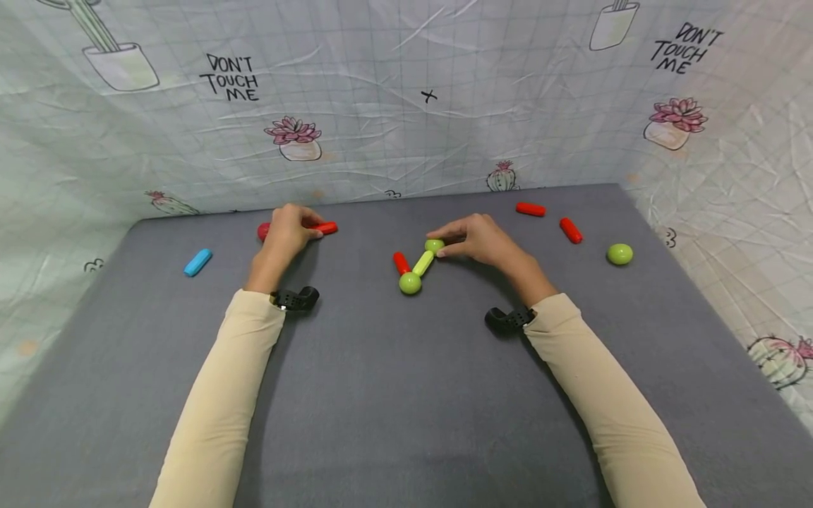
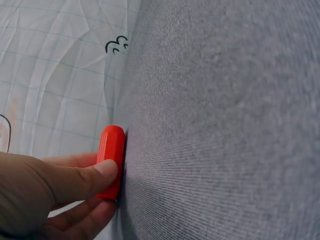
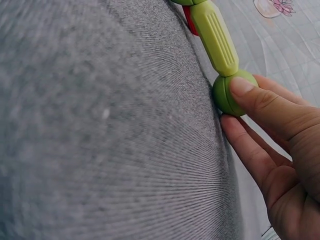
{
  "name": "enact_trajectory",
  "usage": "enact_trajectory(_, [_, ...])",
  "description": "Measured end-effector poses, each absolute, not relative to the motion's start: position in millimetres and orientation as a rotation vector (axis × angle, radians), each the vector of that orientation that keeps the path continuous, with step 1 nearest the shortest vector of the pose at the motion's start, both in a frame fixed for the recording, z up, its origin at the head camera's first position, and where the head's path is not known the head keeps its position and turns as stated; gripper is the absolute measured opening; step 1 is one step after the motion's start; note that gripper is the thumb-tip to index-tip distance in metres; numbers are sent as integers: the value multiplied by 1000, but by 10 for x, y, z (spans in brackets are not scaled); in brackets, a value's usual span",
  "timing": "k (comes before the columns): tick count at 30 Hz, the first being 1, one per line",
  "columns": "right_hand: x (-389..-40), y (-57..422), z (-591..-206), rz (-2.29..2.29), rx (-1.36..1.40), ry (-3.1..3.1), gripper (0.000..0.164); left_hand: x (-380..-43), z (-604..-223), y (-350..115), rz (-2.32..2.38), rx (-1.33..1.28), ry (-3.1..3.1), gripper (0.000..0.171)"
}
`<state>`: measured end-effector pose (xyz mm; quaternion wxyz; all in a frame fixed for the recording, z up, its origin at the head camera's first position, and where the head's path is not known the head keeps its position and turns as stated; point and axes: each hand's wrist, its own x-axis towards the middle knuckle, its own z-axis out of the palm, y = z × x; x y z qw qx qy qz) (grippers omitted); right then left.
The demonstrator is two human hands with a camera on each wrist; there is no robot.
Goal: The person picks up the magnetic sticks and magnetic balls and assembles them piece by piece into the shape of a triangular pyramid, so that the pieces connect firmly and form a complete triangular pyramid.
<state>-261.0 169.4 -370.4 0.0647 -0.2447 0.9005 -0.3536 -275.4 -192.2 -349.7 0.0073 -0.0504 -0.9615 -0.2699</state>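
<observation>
My left hand (image 1: 288, 229) pinches a red ribbed stick (image 2: 111, 150) between thumb and fingers at the far left of the table. A red ball (image 1: 263, 231) peeks out just left of that hand, partly hidden. Right of the middle, my right hand (image 1: 479, 240) grips a green ball (image 3: 230, 95) with thumb and fingertips. That ball sits on one end of a yellow-green stick (image 1: 423, 263). The stick's other end meets a second green ball (image 1: 410, 283), from which another red stick (image 1: 401, 263) also extends, making a V shape low on the table.
A blue stick (image 1: 197, 262) lies at the left. Toward the back right are two loose red sticks (image 1: 530, 209) and a loose green ball (image 1: 619, 254). The grey table (image 1: 394, 395) ends at a patterned sheet (image 1: 381, 106) hanging behind it.
</observation>
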Motion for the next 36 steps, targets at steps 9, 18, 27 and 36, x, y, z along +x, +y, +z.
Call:
enact_trajectory(9, [-2633, 1692, -3657, -1002, -788, 2710, 38, -2766, -3499, -1809, -918, -316, -2971, 24])
enact_trajectory(18, [-2643, 1679, -3592, -964, -835, 2675, 38, -2809, -3484, -1592, -1000, -475, -2995, 22])
enact_trajectory(27, [-2726, 1666, -3543, -904, -834, 2634, 38, -2794, -3499, -1357, -1086, -688, -3022, 21])
enact_trajectory(36, [-2747, 1653, -3511, -877, -819, 2598, 38, -2818, -3518, -1226, -1077, -810, -3025, 20])
